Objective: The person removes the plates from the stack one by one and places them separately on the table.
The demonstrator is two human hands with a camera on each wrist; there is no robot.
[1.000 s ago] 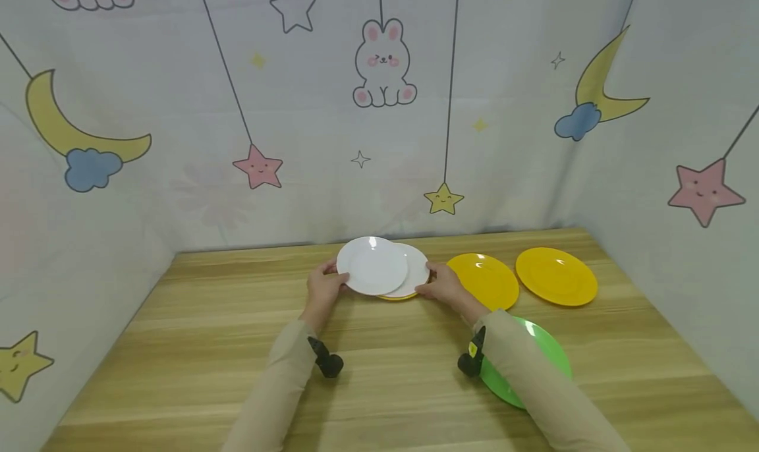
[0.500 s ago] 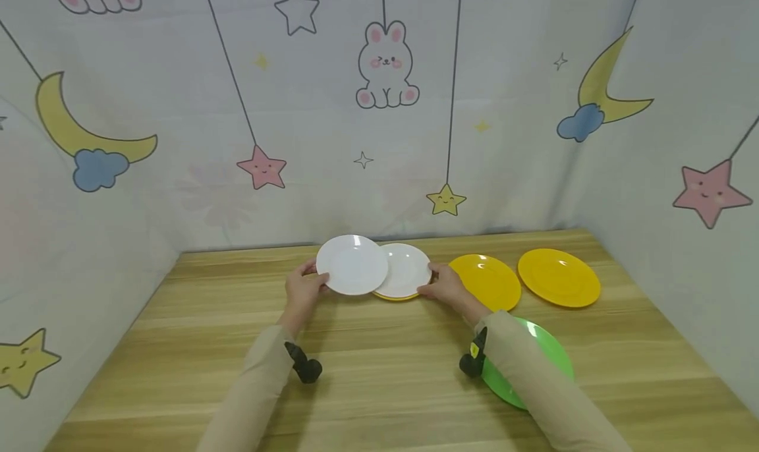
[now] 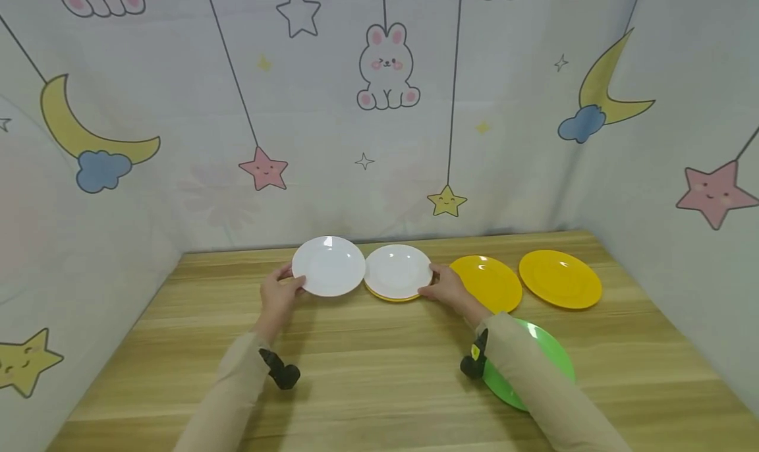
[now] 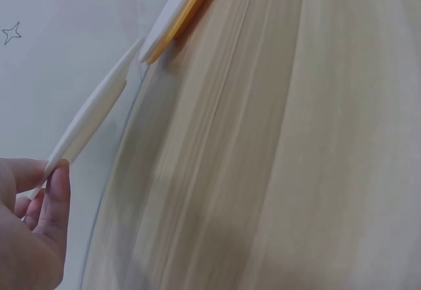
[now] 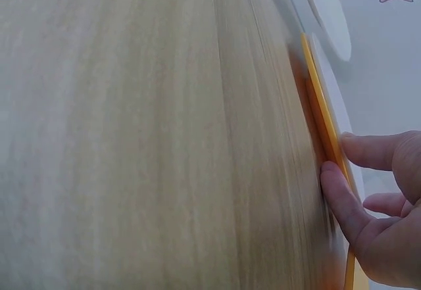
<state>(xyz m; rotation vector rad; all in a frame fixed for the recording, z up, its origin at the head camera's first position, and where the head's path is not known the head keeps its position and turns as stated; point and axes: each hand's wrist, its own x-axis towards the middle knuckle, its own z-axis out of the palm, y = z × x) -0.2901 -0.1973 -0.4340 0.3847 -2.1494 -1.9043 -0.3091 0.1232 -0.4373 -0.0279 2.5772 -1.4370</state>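
My left hand [image 3: 279, 297] pinches a white plate [image 3: 329, 267] by its left rim. In the left wrist view this plate [image 4: 85, 122] is tilted and raised off the table, between thumb and fingers. Just to its right, a second white plate [image 3: 398, 272] lies on top of a yellow plate [image 3: 387, 298], whose edge shows below it. My right hand [image 3: 447, 287] holds the right rim of this stack. From the right wrist, one digit is on the white plate's side and another sits low against the yellow plate [image 5: 321, 93], near the tabletop.
Two more yellow plates, a nearer one [image 3: 489, 284] and a far right one [image 3: 560, 279], lie right of my right hand. A green plate [image 3: 556, 353] is partly covered by my right sleeve. Behind the wooden table [image 3: 356, 373] hangs a printed cloth [image 3: 320, 109].
The left hand has carried its white plate leftward, off the stack, uncovering the second white plate. The right hand has stayed at the stack's right rim.
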